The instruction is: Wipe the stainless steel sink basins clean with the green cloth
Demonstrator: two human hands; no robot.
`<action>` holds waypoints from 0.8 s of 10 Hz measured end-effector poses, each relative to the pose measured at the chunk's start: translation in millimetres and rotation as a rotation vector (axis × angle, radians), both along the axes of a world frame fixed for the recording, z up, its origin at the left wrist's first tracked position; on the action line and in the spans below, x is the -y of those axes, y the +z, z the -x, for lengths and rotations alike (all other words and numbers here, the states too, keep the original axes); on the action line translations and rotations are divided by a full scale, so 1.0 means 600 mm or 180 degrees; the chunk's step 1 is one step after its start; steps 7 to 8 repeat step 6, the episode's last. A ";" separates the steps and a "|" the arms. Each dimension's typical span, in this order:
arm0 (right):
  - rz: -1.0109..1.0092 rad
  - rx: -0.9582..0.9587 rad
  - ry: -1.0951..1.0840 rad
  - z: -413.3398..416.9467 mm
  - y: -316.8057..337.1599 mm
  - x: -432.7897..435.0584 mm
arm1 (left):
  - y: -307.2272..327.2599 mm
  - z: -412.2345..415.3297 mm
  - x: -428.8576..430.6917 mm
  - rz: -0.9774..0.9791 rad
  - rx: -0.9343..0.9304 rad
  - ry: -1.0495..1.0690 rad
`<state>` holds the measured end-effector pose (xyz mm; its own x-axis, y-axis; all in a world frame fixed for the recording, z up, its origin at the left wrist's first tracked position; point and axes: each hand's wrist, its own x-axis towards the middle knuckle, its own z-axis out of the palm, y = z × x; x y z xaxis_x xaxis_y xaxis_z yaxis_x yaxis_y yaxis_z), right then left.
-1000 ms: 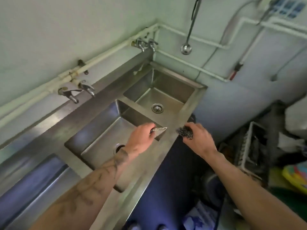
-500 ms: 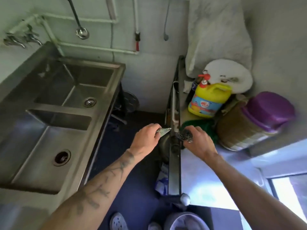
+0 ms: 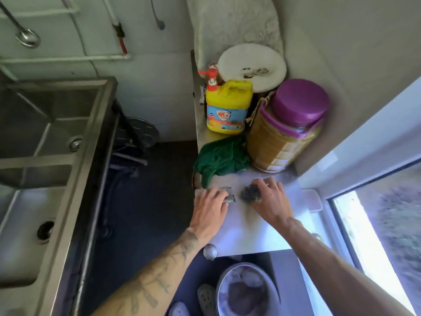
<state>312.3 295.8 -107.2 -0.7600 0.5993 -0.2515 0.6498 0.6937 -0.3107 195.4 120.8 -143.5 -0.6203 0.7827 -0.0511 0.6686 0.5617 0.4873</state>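
The green cloth point(image 3: 222, 158) lies crumpled on a small steel table point(image 3: 250, 233) to the right, just beyond both hands. My left hand point(image 3: 209, 207) is low over the table and pinches a small grey scrubbing pad point(image 3: 229, 195) at its fingertips. My right hand point(image 3: 271, 201) holds a dark wire scourer point(image 3: 250, 192) against the tabletop, with its other fingers spread. Neither hand touches the cloth. The stainless steel sink point(image 3: 91, 142) stands at the left, with the far basin drain point(image 3: 75, 142) and the near basin drain point(image 3: 45, 229) both in view.
A yellow detergent jug point(image 3: 227, 108), a purple-lidded jar point(image 3: 284, 126) and a white round board point(image 3: 251, 67) crowd the back of the table. A ladle point(image 3: 27, 37) hangs on the wall. A metal bowl point(image 3: 246, 290) sits on the floor below, and a window point(image 3: 382, 236) is at the right.
The view has swung right, away from the sink to the side table. Both hands have carried the pad and scourer over and lowered them onto the tabletop near the green cloth.
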 end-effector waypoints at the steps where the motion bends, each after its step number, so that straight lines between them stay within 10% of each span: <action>1: -0.0151 -0.0045 0.0084 -0.014 -0.012 0.006 | -0.018 -0.020 0.006 0.0024 -0.0091 -0.0173; 8: -0.0309 -0.0161 0.0203 -0.021 0.035 0.021 | 0.054 -0.007 0.032 -0.0073 0.0421 -0.0131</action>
